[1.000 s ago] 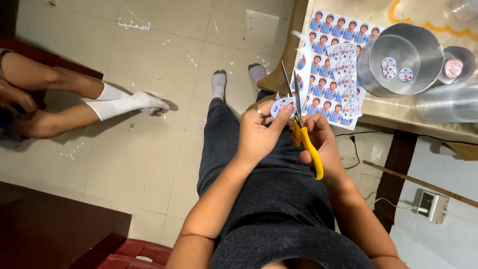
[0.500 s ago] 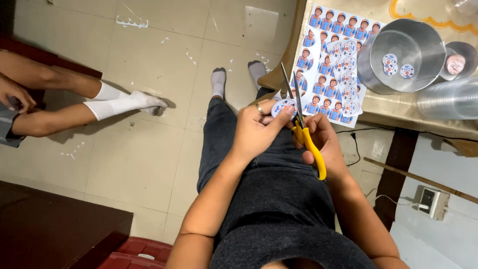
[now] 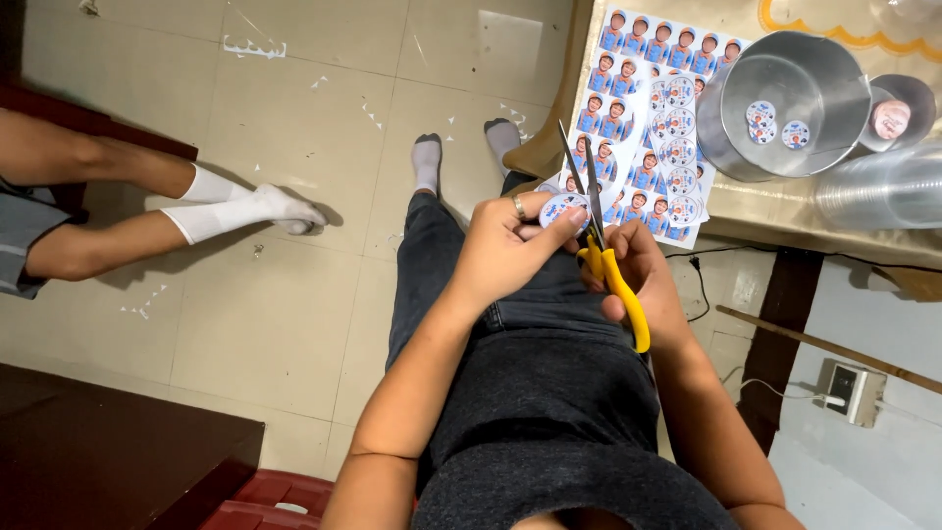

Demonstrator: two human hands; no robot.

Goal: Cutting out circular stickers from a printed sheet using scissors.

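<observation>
My left hand (image 3: 505, 247) pinches a small round printed paper piece (image 3: 562, 210) over my lap. A ring sits on one of its fingers. My right hand (image 3: 638, 270) grips yellow-handled scissors (image 3: 599, 245), whose open blades point up and away at the edge of the paper piece. Just beyond the blades, a sticker sheet (image 3: 643, 128) with rows of cartoon figures and round printed shapes lies on the table (image 3: 785, 211). I sit with dark jeans and grey socks stretched out on the tiled floor.
A metal bowl (image 3: 790, 103) holding three cut round stickers stands on the table, with a smaller dark bowl (image 3: 898, 113) and stacked clear plastic cups (image 3: 883, 191) beside it. Another person's legs (image 3: 147, 216) in white socks stretch in from the left. Paper scraps litter the floor.
Both hands and the scissors have shifted slightly right and down; the paper piece has turned a little in my left fingers. The other person's legs moved slightly.
</observation>
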